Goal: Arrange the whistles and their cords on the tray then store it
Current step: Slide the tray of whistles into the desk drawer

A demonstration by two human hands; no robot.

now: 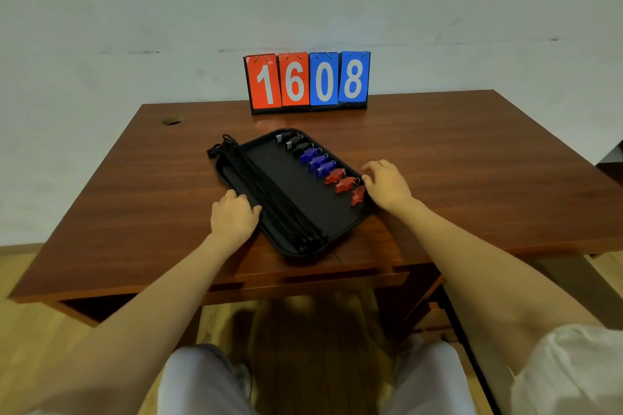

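Whistles (328, 165) are lying in a row along the right side of the black tray (290, 178) on the counter (472, 152), cords (269, 199) bundled at its left. You are curling your left hand (232, 216) over the left rim, fingers closing on it; your right hand (387, 185) is resting loosely open against the right edge. Lifting unevenly could be tipping whistles out of line.

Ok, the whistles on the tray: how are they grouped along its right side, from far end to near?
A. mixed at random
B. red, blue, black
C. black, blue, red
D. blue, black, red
C: the black whistles lie farthest, the blue whistles in the middle, the red whistles nearest, on the tray.
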